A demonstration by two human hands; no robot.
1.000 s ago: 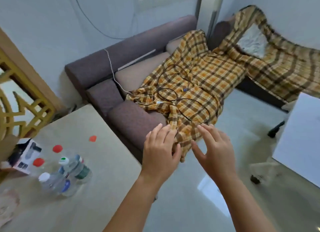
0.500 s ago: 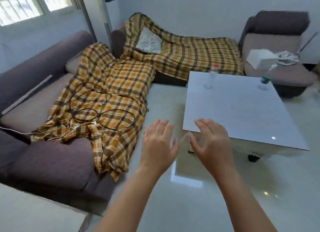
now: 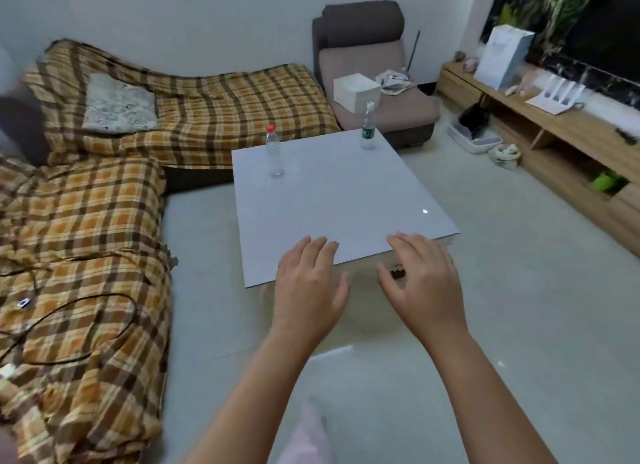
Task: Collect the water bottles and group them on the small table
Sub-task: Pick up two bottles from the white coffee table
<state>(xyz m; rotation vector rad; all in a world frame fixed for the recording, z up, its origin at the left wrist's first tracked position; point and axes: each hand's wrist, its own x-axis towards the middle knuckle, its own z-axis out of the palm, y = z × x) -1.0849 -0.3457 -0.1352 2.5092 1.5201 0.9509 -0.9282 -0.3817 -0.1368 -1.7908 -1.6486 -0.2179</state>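
Observation:
A white square coffee table (image 3: 332, 207) stands in the middle of the room. Two clear water bottles stand upright on its far side: a red-capped bottle (image 3: 274, 152) near the far left edge and a green-labelled bottle with a white cap (image 3: 369, 127) near the far right corner. My left hand (image 3: 310, 287) and my right hand (image 3: 424, 280) hover side by side over the table's near edge, palms down, fingers apart, holding nothing. Both hands are well short of the bottles.
A sofa under an orange plaid blanket (image 3: 79, 255) with black cables lines the left side. A brown armchair (image 3: 374, 82) holding a white box (image 3: 356, 91) stands behind the table. A low wooden TV cabinet (image 3: 554, 145) runs along the right wall.
My view has swung right, from the small table holding several bottles, past the sofa, to the white coffee table. My hands stay raised, open and empty.

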